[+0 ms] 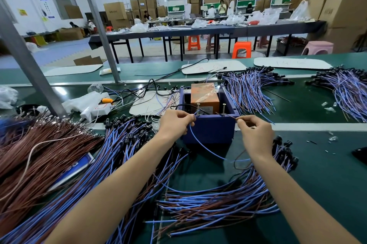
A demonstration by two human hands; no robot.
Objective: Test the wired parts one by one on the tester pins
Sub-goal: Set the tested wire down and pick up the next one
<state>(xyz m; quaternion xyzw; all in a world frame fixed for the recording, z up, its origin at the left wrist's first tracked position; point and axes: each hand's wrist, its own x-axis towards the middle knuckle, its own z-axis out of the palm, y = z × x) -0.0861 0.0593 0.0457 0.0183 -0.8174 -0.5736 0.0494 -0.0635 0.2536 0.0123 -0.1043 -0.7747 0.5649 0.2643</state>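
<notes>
A blue tester box (208,130) with an orange block (205,96) inside stands on the green bench. Two upright metal pins rise at its near rim, the left pin (198,108) and the right pin (224,109). My left hand (175,122) pinches the blue wire (200,144) of one wired part, its tip at the left pin. My right hand (256,132) pinches the brown wire (228,116) of the same part, its end pointing toward the right pin. The two wires loop down between my wrists.
A heap of blue-and-brown wired parts (127,144) lies left of the box, another heap (218,204) in front, several more bundles (252,89) behind right. A brown wire pile (39,150) sits far left, a white power strip (97,108) behind it, and a metal post (29,61).
</notes>
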